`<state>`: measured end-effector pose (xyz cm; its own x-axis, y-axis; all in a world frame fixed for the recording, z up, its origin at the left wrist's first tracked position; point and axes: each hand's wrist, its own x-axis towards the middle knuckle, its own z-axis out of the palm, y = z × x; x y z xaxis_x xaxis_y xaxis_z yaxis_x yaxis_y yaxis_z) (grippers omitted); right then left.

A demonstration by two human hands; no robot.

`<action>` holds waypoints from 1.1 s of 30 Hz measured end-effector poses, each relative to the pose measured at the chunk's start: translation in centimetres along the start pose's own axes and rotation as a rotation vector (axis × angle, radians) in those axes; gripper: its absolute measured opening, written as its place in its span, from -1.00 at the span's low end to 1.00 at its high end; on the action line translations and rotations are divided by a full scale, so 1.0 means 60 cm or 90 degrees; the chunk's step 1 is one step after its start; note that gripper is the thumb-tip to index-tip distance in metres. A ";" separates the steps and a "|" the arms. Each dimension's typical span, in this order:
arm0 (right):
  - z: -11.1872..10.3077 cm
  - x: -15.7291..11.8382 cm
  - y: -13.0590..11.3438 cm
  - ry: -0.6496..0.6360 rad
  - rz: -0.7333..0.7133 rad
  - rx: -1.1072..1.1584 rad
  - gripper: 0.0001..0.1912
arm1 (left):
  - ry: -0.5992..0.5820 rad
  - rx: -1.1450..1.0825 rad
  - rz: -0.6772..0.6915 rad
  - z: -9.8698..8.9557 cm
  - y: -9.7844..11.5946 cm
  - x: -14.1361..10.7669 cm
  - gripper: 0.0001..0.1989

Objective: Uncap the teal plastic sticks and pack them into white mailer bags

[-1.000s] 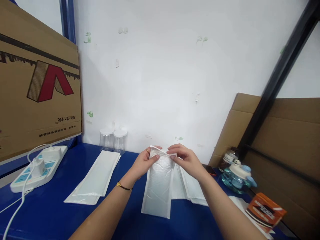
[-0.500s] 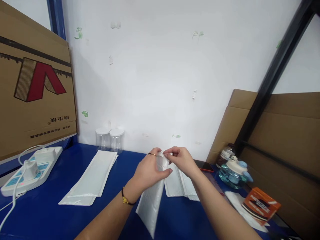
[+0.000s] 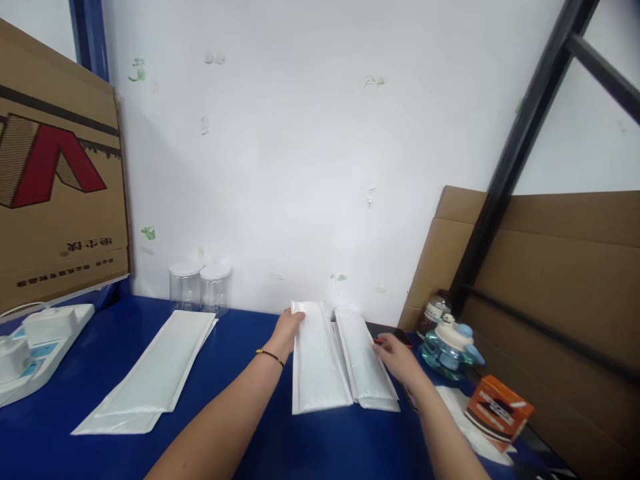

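My left hand (image 3: 289, 331) has the upper left edge of a white pouch (image 3: 319, 360) pinched, thumb on its face, in the lower middle of the frame. From those fingers the pouch spreads right and down, its long axis running nearly straight up the frame, the top leaning slightly left. That hand is plainly the nearer one. Just beside its right edge lie more white pouches (image 3: 369, 367), their long axis slanting from upper left to lower right. My right hand (image 3: 397, 358) is at their right edge, fingers curled and pointing left; whether they grip that edge or merely rest against it, I can't tell.
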<state>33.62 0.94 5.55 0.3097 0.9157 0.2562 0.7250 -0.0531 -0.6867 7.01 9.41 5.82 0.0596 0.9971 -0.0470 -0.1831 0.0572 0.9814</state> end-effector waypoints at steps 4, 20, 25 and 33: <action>0.046 -0.010 0.043 -0.097 0.121 -0.038 -0.47 | 0.028 0.072 -0.010 0.054 -0.042 0.056 -0.64; 0.130 -0.013 0.028 -0.087 0.080 0.209 -0.47 | -0.032 0.291 0.033 0.036 -0.109 0.041 -0.10; 0.129 0.000 0.024 -0.080 0.073 0.193 -0.47 | -0.040 0.254 0.039 0.048 -0.116 0.061 -0.11; 0.096 0.007 0.060 -0.059 0.082 0.215 -0.47 | -0.019 0.292 0.040 0.099 -0.136 0.061 -0.09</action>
<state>32.79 3.44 -0.73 0.3170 0.9431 0.1004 0.4349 -0.0505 -0.8991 14.52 12.29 -1.28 0.0923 0.9956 0.0141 0.2653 -0.0382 0.9634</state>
